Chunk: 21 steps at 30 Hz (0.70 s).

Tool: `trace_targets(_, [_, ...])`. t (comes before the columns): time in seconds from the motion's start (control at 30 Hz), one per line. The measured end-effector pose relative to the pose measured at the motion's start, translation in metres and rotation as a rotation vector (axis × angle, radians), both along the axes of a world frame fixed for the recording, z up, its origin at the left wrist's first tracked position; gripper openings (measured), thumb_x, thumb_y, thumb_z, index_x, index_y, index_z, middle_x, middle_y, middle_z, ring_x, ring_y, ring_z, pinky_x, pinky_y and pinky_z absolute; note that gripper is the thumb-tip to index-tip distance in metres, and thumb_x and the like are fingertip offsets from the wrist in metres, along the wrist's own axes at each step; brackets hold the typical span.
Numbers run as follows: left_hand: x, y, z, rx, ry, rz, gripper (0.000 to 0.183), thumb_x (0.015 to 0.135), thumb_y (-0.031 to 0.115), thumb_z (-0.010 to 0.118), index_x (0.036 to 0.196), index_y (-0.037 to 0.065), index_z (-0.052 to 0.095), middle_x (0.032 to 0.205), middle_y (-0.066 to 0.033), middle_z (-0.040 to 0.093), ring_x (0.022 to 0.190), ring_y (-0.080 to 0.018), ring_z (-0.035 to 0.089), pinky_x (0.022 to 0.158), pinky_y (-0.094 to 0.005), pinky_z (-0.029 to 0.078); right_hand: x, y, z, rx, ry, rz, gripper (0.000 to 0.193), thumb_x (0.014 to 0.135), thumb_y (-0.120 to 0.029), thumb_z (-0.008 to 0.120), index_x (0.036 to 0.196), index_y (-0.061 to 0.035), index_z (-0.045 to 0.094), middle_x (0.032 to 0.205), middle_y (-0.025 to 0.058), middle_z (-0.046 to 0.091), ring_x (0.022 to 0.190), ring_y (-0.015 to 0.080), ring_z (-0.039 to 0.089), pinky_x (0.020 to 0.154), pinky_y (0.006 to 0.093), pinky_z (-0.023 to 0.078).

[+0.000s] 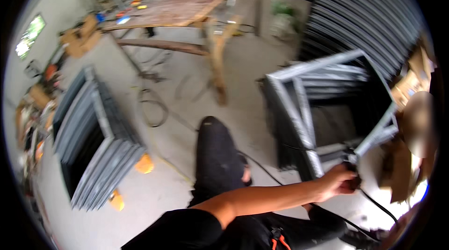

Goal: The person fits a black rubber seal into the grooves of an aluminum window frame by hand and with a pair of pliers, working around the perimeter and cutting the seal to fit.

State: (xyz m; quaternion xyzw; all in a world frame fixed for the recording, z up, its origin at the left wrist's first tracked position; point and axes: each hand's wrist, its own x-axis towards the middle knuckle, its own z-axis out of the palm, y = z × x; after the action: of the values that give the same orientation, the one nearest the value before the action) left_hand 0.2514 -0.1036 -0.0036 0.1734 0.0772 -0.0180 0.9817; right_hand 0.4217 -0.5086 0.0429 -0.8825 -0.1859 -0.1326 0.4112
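My left arm, in a short black sleeve, reaches across to the right. At its end my left hand (339, 182) is closed round a dark corded power tool (351, 168); blur hides its exact kind. The tool is beside the lower corner of a stack of grey metal frames (292, 109), close to their bars; I cannot tell if it touches them. A black cord (379, 205) trails from near the hand toward the lower right. My right hand does not show. Near my lap lies a tool with orange handles (279, 240), probably pliers.
Another stack of grey frames (100, 142) stands at left with orange pieces (144, 163) beside it. A wooden table (182, 4) is at the back. Cables (156, 114) lie on the floor. Dark metal bars (365, 16) are piled at back right, cardboard (397, 170) and a person (418, 123) at right.
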Motion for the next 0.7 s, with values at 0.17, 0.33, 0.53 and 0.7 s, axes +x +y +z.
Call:
trace_targets(0.17, [-0.053, 0.048, -0.018, 0.284, 0.068, 0.139, 0.02, 0.092, 0.025, 0.058, 0.103, 0.009, 0.054, 0.093, -0.0089, 0.066, 0.09, -0.019, 0.066, 0.072, -0.0303, 0.055, -0.116, 0.167, 0.04, -0.581, 0.345, 0.627, 0.033, 0.063, -0.005, 0.077, 0.094, -0.0008, 0.065, 0.072, 0.0063, 0.061, 0.06, 0.0136, 0.057, 0.056, 0.0257, 0.044])
trace_targets(0.33, [-0.095, 0.093, -0.009, 0.882, 0.151, 0.208, 0.015, 0.094, 0.014, 0.053, 0.104, 0.003, 0.057, 0.091, -0.0118, 0.067, 0.087, -0.0179, 0.066, 0.056, -0.0292, 0.056, -0.132, 0.217, -0.016, -0.347, 0.676, 0.671, 0.038, 0.065, -0.007, 0.079, 0.1, 0.0009, 0.065, 0.093, 0.0112, 0.064, 0.079, 0.0159, 0.062, 0.07, 0.0291, 0.05])
trace_targets(0.53, [-0.12, 0.093, -0.03, 0.959, 0.2, 0.264, 0.02, 0.094, 0.007, 0.05, 0.113, 0.002, 0.052, 0.094, -0.0095, 0.063, 0.09, -0.0165, 0.064, 0.049, -0.0233, 0.055, -0.179, 0.286, -0.04, 0.035, 0.604, 0.807, 0.036, 0.069, -0.008, 0.077, 0.101, 0.0022, 0.064, 0.098, 0.0101, 0.064, 0.093, 0.0204, 0.062, 0.083, 0.0302, 0.048])
trace_targets(0.7, [-0.124, 0.063, -0.043, 1.255, 0.247, 0.368, 0.034, 0.085, -0.003, 0.051, 0.118, 0.005, 0.053, 0.095, -0.0085, 0.065, 0.088, -0.016, 0.063, 0.078, -0.0291, 0.05, -0.21, 0.332, -0.049, 0.219, 0.602, 0.771, 0.04, 0.078, -0.012, 0.075, 0.109, 0.0044, 0.056, 0.094, 0.0084, 0.063, 0.091, 0.0154, 0.062, 0.085, 0.0301, 0.049])
